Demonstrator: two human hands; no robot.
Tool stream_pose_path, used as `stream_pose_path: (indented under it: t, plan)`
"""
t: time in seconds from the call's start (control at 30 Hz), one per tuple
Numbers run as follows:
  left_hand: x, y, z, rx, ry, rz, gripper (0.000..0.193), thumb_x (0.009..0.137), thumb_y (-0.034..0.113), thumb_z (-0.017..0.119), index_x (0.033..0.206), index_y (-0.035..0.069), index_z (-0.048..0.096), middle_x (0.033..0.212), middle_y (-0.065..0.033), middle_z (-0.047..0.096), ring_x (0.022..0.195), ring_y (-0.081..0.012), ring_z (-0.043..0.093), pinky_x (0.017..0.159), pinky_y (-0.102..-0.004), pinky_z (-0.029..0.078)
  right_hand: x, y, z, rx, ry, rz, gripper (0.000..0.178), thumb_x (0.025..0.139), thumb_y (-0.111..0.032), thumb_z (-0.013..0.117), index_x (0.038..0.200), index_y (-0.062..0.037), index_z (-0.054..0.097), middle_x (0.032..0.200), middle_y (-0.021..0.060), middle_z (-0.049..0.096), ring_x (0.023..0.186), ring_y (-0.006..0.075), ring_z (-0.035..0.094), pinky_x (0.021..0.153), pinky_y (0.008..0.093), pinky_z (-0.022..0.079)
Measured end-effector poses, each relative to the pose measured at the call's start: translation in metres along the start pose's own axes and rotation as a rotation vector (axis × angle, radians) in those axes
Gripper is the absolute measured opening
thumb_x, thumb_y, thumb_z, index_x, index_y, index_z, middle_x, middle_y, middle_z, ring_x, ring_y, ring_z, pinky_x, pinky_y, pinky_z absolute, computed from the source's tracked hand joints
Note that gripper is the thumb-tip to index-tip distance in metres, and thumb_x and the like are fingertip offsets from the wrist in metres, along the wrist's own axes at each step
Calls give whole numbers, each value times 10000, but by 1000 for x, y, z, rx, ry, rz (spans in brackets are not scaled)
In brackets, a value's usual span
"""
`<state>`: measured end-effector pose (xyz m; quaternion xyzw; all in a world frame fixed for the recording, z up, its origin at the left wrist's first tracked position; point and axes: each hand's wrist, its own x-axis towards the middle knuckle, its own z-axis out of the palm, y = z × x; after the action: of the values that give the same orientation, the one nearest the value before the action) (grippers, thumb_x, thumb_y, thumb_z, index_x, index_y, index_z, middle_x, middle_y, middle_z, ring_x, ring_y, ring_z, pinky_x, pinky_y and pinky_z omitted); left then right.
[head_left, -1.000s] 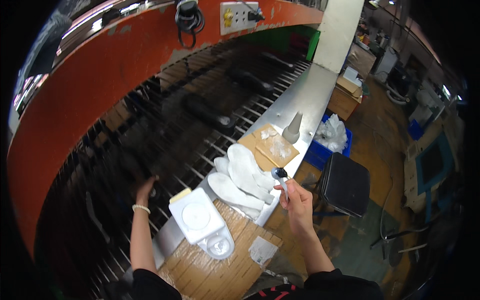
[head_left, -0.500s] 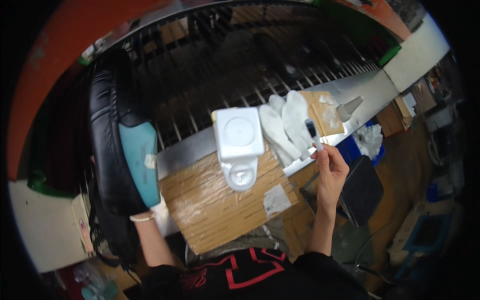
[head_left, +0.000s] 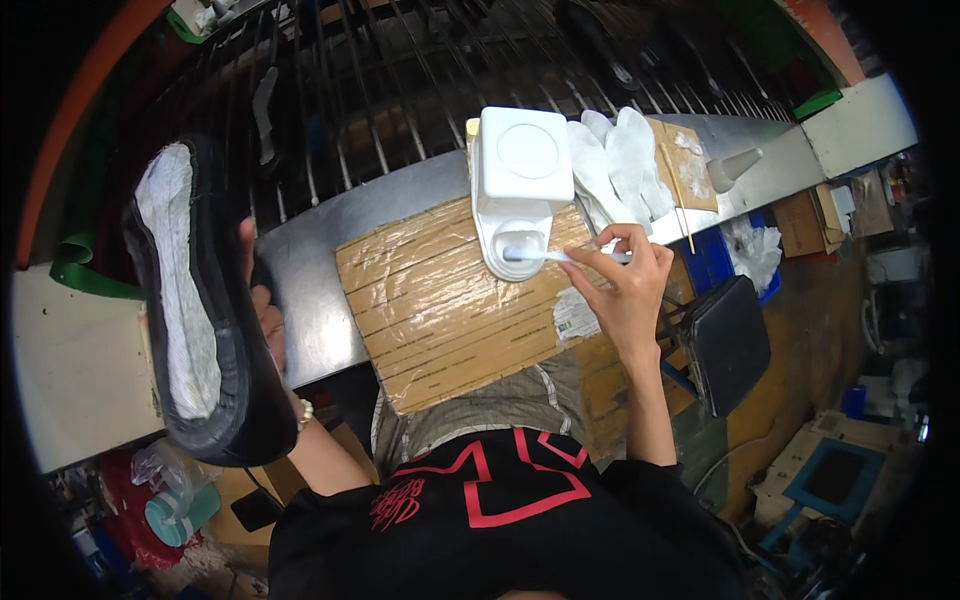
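My left hand [head_left: 264, 315] grips a black leather shoe upper [head_left: 257, 400] pulled over a last, at the left. Its underside faces up and shows a long whitish filler strip [head_left: 185, 270]; the palm is hidden behind the shoe. Between the thumb and fingers of my right hand [head_left: 628, 285] is a small brush [head_left: 556, 256] like a toothbrush. Its head dips into the round cup at the front of a white plastic dispenser [head_left: 527, 155], which stands on a plastic-wrapped cardboard sheet [head_left: 430, 300].
Whitish gloves [head_left: 622, 165] lie right of the dispenser, beside a thin wooden stick [head_left: 676, 190] and a grey cone-shaped nozzle [head_left: 735, 168]. Behind the metal ledge [head_left: 310, 290] runs a rack of metal bars [head_left: 370, 130]. A dark stool [head_left: 728, 345] stands at the right.
My right hand has moved left, bringing the brush from beside the gloves into the dispenser's cup. The shoe has turned over: its turquoise last showed before, now its underside does.
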<state>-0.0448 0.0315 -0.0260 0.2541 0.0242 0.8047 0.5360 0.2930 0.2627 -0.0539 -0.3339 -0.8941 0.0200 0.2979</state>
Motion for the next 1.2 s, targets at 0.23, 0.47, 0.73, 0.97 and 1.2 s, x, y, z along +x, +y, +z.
stream_pose_path:
  t: [0.23, 0.47, 0.73, 0.97, 1.2]
  plan:
    - [5, -56, 51, 855, 669, 733, 985, 927, 634, 559, 1618, 74, 135, 1617, -321, 176, 1470, -454, 304, 1121, -564, 415, 1, 1, 6, 12, 34, -30, 169, 741, -227, 855, 892, -190, 787, 995, 3, 588, 858, 158, 562, 862, 383, 330]
    - [2, -14, 45, 308, -229, 109, 1273, 762, 394, 874, 1608, 91, -28, 1624, -320, 101, 1401, -453, 334, 1073, -627, 405, -5, 1, 12, -36, 21, 29, 191, 728, -233, 865, 899, -195, 788, 1015, 0, 573, 823, 148, 544, 846, 359, 322]
    - [-1, 24, 13, 359, -413, 202, 1322, 716, 450, 892, 1569, -58, 18, 1584, -298, 196, 699, -390, 722, 471, -372, 608, -36, 2, 16, 120, 257, 256, 187, 755, -222, 879, 913, -157, 803, 1009, 27, 487, 652, 136, 494, 645, 307, 410]
    - [-40, -10, 32, -629, -19, -112, 1115, 769, 464, 841, 1559, -37, 235, 1569, -238, 294, 1083, -323, 664, 802, -377, 610, -33, 9, 22, 212, 119, 433, 201, 888, -226, 786, 846, -30, 769, 847, 37, 477, 652, 135, 461, 577, 306, 386]
    - [-59, -74, 20, 475, 405, 296, 978, 771, 402, 852, 1494, -50, 374, 1456, -237, 498, 1277, -360, 566, 1089, -486, 471, 29, -44, -40, 787, 68, 199, 189, 800, -74, 810, 982, -24, 804, 979, 37, 451, 847, 132, 460, 731, 253, 371]
